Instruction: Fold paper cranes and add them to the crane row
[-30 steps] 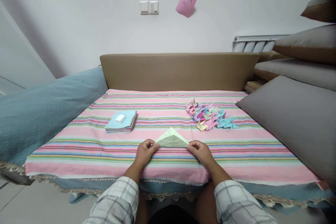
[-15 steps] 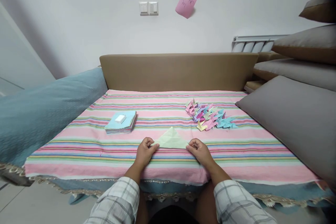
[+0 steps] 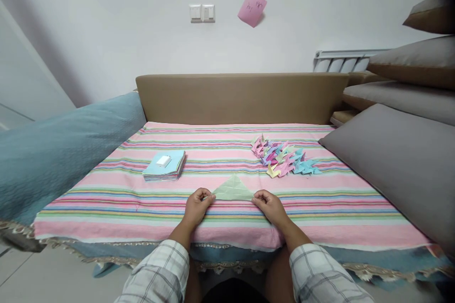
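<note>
A pale green sheet of origami paper (image 3: pixel 233 188), folded into a triangle with creases across it, is in front of me with its peak pointing away. My left hand (image 3: pixel 197 207) pinches its left corner between thumb and fingers. At the right corner, my right hand (image 3: pixel 269 205) has the same kind of pinch. The paper's long edge runs between the two hands, just above the striped cloth (image 3: pixel 142 222) or against it; I cannot tell which.
To the left lies a stack of coloured paper (image 3: pixel 164 170) with a small white block (image 3: pixel 163 161) on top. Several folded paper cranes (image 3: pixel 284 158) are heaped at the right. A grey cushion (image 3: pixel 394 165) borders the right side, a blue-covered bolster (image 3: pixel 78 142) the left.
The triangle's peak has dipped slightly and its face looks a little darker. Both hands keep their pinch at the corners, almost unmoved. The view has shifted very slightly.
</note>
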A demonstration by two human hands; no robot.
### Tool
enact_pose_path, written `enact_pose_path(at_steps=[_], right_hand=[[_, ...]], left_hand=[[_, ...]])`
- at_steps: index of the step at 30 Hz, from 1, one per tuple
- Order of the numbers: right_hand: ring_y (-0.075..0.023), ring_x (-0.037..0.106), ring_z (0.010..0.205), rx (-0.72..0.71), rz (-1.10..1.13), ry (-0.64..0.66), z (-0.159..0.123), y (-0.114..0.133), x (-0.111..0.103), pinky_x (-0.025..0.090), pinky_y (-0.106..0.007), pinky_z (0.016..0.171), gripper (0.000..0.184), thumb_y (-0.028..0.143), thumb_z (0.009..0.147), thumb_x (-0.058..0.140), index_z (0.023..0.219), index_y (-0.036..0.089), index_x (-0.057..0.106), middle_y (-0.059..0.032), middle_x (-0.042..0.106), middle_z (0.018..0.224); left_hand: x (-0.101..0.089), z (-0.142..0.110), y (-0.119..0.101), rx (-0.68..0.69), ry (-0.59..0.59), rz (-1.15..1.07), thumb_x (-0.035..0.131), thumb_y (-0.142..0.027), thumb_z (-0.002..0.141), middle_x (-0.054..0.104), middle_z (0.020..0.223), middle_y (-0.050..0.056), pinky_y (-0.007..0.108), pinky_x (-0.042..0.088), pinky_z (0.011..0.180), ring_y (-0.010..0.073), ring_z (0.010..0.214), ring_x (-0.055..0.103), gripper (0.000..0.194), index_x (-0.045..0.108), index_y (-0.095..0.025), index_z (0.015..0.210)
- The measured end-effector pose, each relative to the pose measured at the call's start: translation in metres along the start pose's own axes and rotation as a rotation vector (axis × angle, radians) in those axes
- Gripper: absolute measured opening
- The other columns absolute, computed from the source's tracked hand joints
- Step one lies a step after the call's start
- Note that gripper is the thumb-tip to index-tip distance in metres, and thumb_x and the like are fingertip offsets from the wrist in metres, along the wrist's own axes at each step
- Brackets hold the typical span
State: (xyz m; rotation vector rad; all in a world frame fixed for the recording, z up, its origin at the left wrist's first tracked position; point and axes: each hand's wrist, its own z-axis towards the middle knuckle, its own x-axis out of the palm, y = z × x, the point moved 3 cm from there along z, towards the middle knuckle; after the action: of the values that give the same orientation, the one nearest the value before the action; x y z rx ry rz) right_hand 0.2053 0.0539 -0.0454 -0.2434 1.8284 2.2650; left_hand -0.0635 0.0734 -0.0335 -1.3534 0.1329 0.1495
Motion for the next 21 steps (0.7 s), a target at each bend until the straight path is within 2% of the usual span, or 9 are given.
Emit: enact_pose_path(at_steps=[9,12,15,18,21], right_hand=[[-0.0131,0.048,0.058,0.009,0.022,0.005,0.0,0.002,0.001,0.04,-0.025,0.056,0.025,0.042,0.07,0.061,0.072,0.018,0.057,0.002,0.052,0.06],[-0.0135,0.05,0.059,-0.003,0.02,-0.005,0.0,0.001,0.001,0.041,-0.025,0.058,0.024,0.042,0.072,0.058,0.076,0.019,0.058,0.0015,0.054,0.062],[-0.0141,0.052,0.06,-0.016,0.005,-0.017,-0.001,-0.002,0.001,0.043,-0.026,0.059,0.025,0.04,0.074,0.055,0.087,0.019,0.058,0.0011,0.056,0.066],[-0.0145,0.054,0.061,-0.028,-0.083,-0.029,-0.002,-0.004,0.002,0.043,-0.025,0.059,0.023,0.036,0.074,0.054,0.09,0.019,0.058,0.0008,0.057,0.067],[-0.015,0.055,0.062,-0.054,-0.19,-0.041,-0.004,-0.004,0.002,0.043,-0.026,0.06,0.021,0.033,0.075,0.051,0.09,0.02,0.059,-0.0001,0.059,0.07]], left_hand=[[0.003,-0.001,0.0,-0.011,0.011,-0.013,0.064,-0.04,0.069,0.047,0.058,-0.006,0.02,0.034,0.054,0.0088,0.054,0.045,0.026,0.051,-0.018,0.067],[0.006,-0.003,0.0,-0.014,0.004,0.051,0.062,-0.038,0.07,0.046,0.057,-0.007,0.021,0.034,0.054,0.0098,0.053,0.045,0.022,0.053,-0.019,0.078],[0.007,-0.005,-0.005,0.036,-0.036,0.212,0.06,-0.032,0.07,0.046,0.055,-0.007,0.024,0.037,0.059,0.012,0.053,0.047,0.025,0.056,-0.021,0.092],[0.01,-0.007,-0.011,0.123,-0.06,0.488,0.059,-0.025,0.069,0.048,0.053,-0.006,0.03,0.04,0.07,0.0152,0.057,0.05,0.022,0.06,-0.022,0.092],[0.013,-0.01,-0.016,0.247,-0.094,0.744,0.057,-0.02,0.071,0.061,0.071,0.002,0.037,0.041,0.078,0.0211,0.074,0.056,0.021,0.064,-0.022,0.09]])
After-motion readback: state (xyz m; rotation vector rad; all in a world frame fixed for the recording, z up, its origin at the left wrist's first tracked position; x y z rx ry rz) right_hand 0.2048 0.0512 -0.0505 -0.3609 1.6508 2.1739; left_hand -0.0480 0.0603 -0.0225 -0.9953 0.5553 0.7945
